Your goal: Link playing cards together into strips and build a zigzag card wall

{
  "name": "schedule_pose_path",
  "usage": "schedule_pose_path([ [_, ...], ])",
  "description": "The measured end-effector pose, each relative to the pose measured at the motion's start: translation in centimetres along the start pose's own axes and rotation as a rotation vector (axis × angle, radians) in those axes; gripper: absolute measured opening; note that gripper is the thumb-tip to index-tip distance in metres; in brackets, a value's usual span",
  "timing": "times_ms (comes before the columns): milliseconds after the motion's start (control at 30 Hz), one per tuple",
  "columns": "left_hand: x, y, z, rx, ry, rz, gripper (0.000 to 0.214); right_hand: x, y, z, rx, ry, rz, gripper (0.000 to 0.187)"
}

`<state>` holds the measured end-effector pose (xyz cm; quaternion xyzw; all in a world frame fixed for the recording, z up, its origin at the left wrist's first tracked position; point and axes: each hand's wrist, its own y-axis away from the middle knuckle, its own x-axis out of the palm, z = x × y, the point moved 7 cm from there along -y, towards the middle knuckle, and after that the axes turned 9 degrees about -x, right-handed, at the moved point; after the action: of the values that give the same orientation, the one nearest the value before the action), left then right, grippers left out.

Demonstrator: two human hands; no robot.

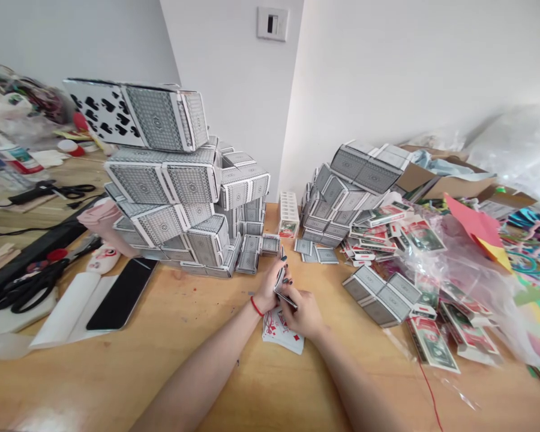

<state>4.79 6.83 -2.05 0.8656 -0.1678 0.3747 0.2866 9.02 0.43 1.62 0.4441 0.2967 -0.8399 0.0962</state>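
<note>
Above the middle of the wooden table [184, 384], my left hand [268, 288], with a red cord at the wrist, is closed around some playing cards [279, 279] seen nearly edge-on. My right hand [306, 313] pinches the same cards from the near side. The fingers hide how many there are and whether they are folded. Under my hands lies a face-up pile of playing cards [282, 341] with red markings. Grey-patterned boxes built from cards form a tall stack [162, 231] at the left and a lower stack [337, 207] at the right. Another card-built block [382, 295] lies right of my hands.
Red-and-green card packs [432, 345] and clear plastic crowd the right side. A row of white packs [288, 210] stands between the stacks. Leftward are a black phone [122, 294], white paper [67, 309], scissors [40, 279] and a glue gun [33, 193]. A wall rises behind.
</note>
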Motion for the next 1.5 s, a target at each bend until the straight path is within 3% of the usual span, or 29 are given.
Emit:
schedule_pose_path([
  [200, 0.9, 0.9, 0.0, 0.039, -0.101, 0.132, 0.043, -1.1, 0.2, -2.4, 0.206, -0.217, -0.016, 0.003],
  [300, 0.9, 0.7, -0.3, 0.063, -0.091, 0.106, 0.050, -1.5, 0.1, -3.1, 0.253, -0.283, 0.038, 0.021],
  [533, 0.5, 0.4, -1.3, 0.122, 0.012, 0.134, 0.035, -2.3, 1.1, -4.3, 0.310, -0.205, 0.258, 0.035],
  [633, 0.5, 0.5, -1.4, 0.130, -0.015, 0.118, 0.033, -2.2, 1.6, -4.7, 0.362, -0.167, 0.289, 0.033],
  [867, 0.2, 0.7, -2.0, 0.192, -0.017, 0.067, 0.039, -2.6, 1.8, -6.0, 0.482, -0.378, 0.131, 0.015],
  [1000, 0.0, 0.8, -2.4, 0.233, 0.027, 0.048, 0.041, -3.8, 1.7, -6.5, 0.460, -0.439, 0.026, 0.008],
  [1267, 1.6, 2.0, -2.6, 0.209, -0.008, 0.190, 0.054, -5.3, 2.0, -6.8, 0.500, -0.618, -0.088, 0.014],
  [1500, 0.2, 1.2, -2.1, 0.121, 0.006, 0.058, 0.050, -6.8, 2.5, -7.8, 0.596, -0.679, -0.332, 0.030],
])
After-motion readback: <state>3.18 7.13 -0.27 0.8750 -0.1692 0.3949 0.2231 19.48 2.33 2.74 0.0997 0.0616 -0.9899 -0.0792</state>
